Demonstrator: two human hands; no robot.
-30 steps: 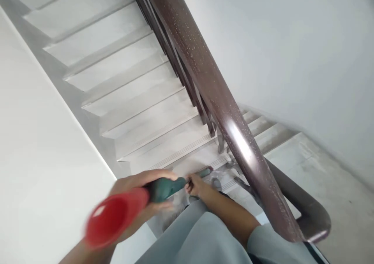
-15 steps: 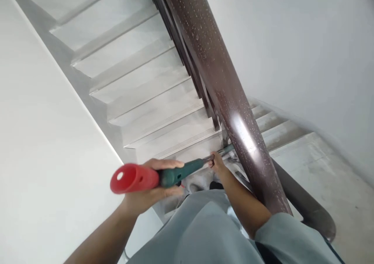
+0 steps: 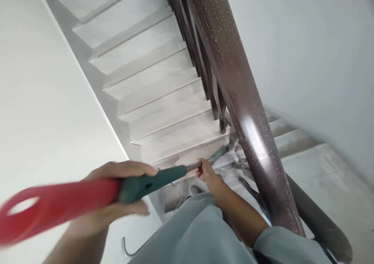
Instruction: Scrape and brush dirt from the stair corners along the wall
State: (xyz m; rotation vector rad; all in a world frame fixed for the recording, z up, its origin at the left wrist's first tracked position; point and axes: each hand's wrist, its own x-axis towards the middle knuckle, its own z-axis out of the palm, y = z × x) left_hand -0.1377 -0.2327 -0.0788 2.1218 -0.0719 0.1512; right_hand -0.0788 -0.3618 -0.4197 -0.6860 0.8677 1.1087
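Observation:
A long mop [image 3: 152,180] slants across the lower view, with a red looped handle end near me, a dark green grip and a metal shaft. Around the red and green grip lies my left hand [image 3: 108,194], fingers on one side and thumb on the other; it is slightly blurred. My right hand [image 3: 205,170] is closed round the thin metal shaft farther down. Beyond it, a second green section leads to the greyish far end by the foot of the railing, partly hidden and hard to make out.
A thick brown handrail [image 3: 239,84], speckled with pale spots, crosses diagonally beside my right arm. Dark balusters [image 3: 209,77] stand below it. Pale stairs [image 3: 157,69] run up on the left, and more steps [image 3: 292,139] lie right. White walls flank both sides.
The mop's red end has moved left and closer to me, my left hand with it. My right hand has shifted slightly left, still on the shaft. The view has moved a little.

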